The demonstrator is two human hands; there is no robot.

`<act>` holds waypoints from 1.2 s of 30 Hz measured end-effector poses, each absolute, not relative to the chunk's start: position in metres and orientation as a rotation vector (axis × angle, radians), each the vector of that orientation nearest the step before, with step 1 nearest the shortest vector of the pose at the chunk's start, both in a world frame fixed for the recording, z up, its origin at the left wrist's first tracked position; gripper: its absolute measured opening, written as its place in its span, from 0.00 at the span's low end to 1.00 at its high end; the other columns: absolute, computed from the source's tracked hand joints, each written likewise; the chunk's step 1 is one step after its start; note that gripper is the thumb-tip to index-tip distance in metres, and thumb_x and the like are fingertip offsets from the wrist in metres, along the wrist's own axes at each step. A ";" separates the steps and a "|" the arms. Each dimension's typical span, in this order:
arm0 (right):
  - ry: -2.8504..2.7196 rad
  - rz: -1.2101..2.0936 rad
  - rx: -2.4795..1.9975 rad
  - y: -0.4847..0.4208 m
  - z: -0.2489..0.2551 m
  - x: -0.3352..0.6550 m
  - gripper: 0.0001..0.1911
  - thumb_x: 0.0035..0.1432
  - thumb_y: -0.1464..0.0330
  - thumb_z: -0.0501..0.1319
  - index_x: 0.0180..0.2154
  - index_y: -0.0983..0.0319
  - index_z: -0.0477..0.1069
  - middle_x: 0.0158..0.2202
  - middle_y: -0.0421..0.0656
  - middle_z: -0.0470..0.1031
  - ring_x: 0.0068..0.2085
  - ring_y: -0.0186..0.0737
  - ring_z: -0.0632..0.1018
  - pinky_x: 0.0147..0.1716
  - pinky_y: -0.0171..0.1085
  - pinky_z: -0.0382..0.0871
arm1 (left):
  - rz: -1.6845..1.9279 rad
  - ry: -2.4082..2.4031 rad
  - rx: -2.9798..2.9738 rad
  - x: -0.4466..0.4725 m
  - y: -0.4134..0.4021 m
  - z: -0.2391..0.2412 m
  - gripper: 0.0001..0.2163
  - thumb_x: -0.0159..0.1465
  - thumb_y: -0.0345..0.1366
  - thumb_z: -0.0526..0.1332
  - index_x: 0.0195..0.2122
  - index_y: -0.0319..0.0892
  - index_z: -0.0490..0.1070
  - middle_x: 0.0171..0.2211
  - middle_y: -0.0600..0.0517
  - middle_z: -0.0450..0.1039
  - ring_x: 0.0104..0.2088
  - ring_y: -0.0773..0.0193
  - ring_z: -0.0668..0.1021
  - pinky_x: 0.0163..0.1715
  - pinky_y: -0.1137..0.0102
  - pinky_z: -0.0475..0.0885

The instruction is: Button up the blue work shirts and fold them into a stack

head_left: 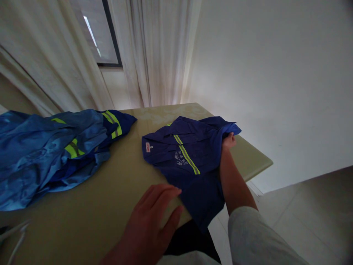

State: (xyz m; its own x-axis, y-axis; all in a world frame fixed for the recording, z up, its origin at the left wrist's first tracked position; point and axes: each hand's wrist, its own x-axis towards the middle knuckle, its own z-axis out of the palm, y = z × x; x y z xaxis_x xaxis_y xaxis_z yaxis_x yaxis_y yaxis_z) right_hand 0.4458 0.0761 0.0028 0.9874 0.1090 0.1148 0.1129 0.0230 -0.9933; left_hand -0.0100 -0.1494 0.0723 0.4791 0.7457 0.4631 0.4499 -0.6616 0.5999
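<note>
A navy work shirt (193,140) with a yellow-and-grey reflective stripe and white printing lies on the table, its collar label toward the left. One sleeve hangs over the near table edge. At the shirt's right end, my right hand (229,140) is closed on the cloth of its hem, which is partly lifted and folded. My left hand (154,217) is above the near edge of the table, beside the hanging sleeve. Its fingers are bent and apart from the thumb, with nothing between them.
A heap of lighter blue work clothing (55,151) with reflective bands covers the left of the tan table (124,184). White cord-like strips (18,235) lie at the lower left. Curtains (162,55) hang behind, and a white wall (275,81) stands close on the right.
</note>
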 end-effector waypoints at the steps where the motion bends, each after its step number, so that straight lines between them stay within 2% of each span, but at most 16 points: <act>1: -0.179 0.001 -1.547 0.076 0.003 0.446 0.21 0.66 0.55 0.54 0.24 0.58 0.64 0.23 0.37 0.63 0.33 0.39 0.68 0.35 0.37 0.67 | 0.996 1.090 2.328 -0.001 -0.136 0.063 0.18 0.71 0.46 0.60 0.61 0.56 0.71 0.55 0.46 0.76 0.54 0.50 0.79 0.56 0.50 0.77; 3: -0.173 0.011 -1.528 0.075 0.003 0.446 0.20 0.66 0.55 0.54 0.24 0.58 0.64 0.24 0.38 0.65 0.33 0.39 0.68 0.36 0.37 0.67 | 0.954 1.361 2.291 0.012 -0.109 0.042 0.23 0.70 0.51 0.59 0.65 0.55 0.67 0.59 0.43 0.74 0.59 0.43 0.76 0.59 0.45 0.73; 6: -0.131 0.021 -1.504 0.076 0.004 0.446 0.19 0.65 0.56 0.55 0.24 0.58 0.63 0.25 0.38 0.65 0.32 0.39 0.68 0.36 0.38 0.67 | 0.872 1.654 2.200 0.013 -0.070 0.018 0.32 0.70 0.56 0.55 0.69 0.42 0.62 0.65 0.34 0.67 0.65 0.34 0.69 0.62 0.39 0.66; 10: -0.185 0.029 -1.470 0.083 0.005 0.440 0.20 0.64 0.55 0.55 0.23 0.58 0.61 0.23 0.36 0.59 0.30 0.37 0.65 0.33 0.37 0.65 | 0.781 1.607 2.115 0.010 -0.034 0.012 0.28 0.73 0.53 0.51 0.66 0.39 0.62 0.62 0.34 0.69 0.64 0.41 0.71 0.65 0.43 0.64; 13: -0.244 0.032 -1.416 0.087 0.007 0.431 0.20 0.64 0.55 0.56 0.24 0.58 0.61 0.24 0.34 0.56 0.29 0.35 0.64 0.31 0.36 0.64 | 0.817 1.546 2.090 0.027 -0.026 0.013 0.26 0.72 0.51 0.55 0.65 0.40 0.63 0.63 0.35 0.67 0.66 0.42 0.69 0.67 0.45 0.62; 16: -0.292 0.049 -1.375 0.087 0.010 0.421 0.20 0.63 0.53 0.58 0.24 0.59 0.63 0.24 0.35 0.57 0.29 0.35 0.66 0.31 0.35 0.65 | 0.880 1.405 2.108 0.050 -0.025 0.008 0.28 0.67 0.43 0.62 0.67 0.41 0.62 0.67 0.36 0.60 0.69 0.43 0.65 0.69 0.47 0.61; 18: -0.288 0.079 -1.340 0.086 0.012 0.415 0.20 0.62 0.53 0.60 0.26 0.60 0.65 0.25 0.35 0.59 0.30 0.35 0.68 0.32 0.35 0.67 | 0.923 1.289 2.128 0.059 -0.021 0.001 0.31 0.64 0.33 0.61 0.69 0.41 0.59 0.69 0.37 0.57 0.71 0.47 0.63 0.71 0.50 0.60; 20: -0.237 0.138 -1.294 0.085 0.016 0.412 0.18 0.62 0.54 0.61 0.28 0.61 0.68 0.26 0.35 0.63 0.31 0.36 0.71 0.34 0.35 0.70 | 0.915 1.162 2.181 0.061 -0.010 -0.001 0.33 0.61 0.25 0.57 0.69 0.42 0.61 0.69 0.39 0.59 0.70 0.52 0.64 0.72 0.52 0.60; 23: -0.174 0.292 -1.198 0.085 0.022 0.409 0.14 0.61 0.57 0.64 0.32 0.61 0.71 0.28 0.35 0.68 0.33 0.36 0.74 0.36 0.36 0.73 | 0.830 1.065 2.319 0.043 0.024 0.023 0.33 0.56 0.20 0.53 0.62 0.44 0.70 0.66 0.44 0.68 0.67 0.55 0.70 0.71 0.52 0.62; 27: -0.273 0.474 -1.044 0.084 0.029 0.399 0.13 0.59 0.58 0.66 0.31 0.60 0.70 0.28 0.35 0.72 0.33 0.36 0.75 0.37 0.35 0.75 | 0.839 1.319 2.592 -0.017 0.094 0.109 0.26 0.57 0.18 0.49 0.51 0.41 0.77 0.63 0.47 0.72 0.64 0.55 0.72 0.68 0.52 0.63; 29: -0.340 0.544 -1.021 0.083 0.031 0.387 0.13 0.58 0.58 0.67 0.30 0.60 0.70 0.27 0.35 0.72 0.31 0.36 0.75 0.35 0.35 0.75 | 0.961 1.665 2.672 -0.052 0.126 0.153 0.25 0.61 0.19 0.49 0.55 0.39 0.75 0.64 0.47 0.69 0.67 0.52 0.68 0.68 0.49 0.62; 31: -0.411 0.630 -1.044 0.081 0.033 0.372 0.14 0.56 0.57 0.69 0.30 0.60 0.71 0.25 0.34 0.72 0.29 0.35 0.74 0.31 0.33 0.73 | 1.022 2.008 2.649 -0.080 0.147 0.177 0.22 0.66 0.25 0.52 0.59 0.42 0.73 0.67 0.47 0.65 0.69 0.43 0.63 0.67 0.42 0.60; 33: -0.492 0.754 -1.072 0.078 0.037 0.356 0.15 0.52 0.58 0.72 0.30 0.60 0.72 0.25 0.34 0.73 0.28 0.35 0.74 0.28 0.32 0.72 | 0.987 2.115 2.592 -0.094 0.152 0.176 0.21 0.68 0.33 0.57 0.61 0.41 0.71 0.65 0.42 0.67 0.67 0.38 0.66 0.65 0.40 0.62; 36: -0.602 1.020 -1.072 0.068 0.047 0.333 0.15 0.46 0.61 0.76 0.31 0.62 0.75 0.25 0.37 0.76 0.26 0.35 0.75 0.26 0.32 0.73 | 0.828 1.817 2.589 -0.092 0.131 0.133 0.22 0.68 0.40 0.59 0.60 0.35 0.70 0.57 0.38 0.74 0.61 0.45 0.73 0.65 0.49 0.65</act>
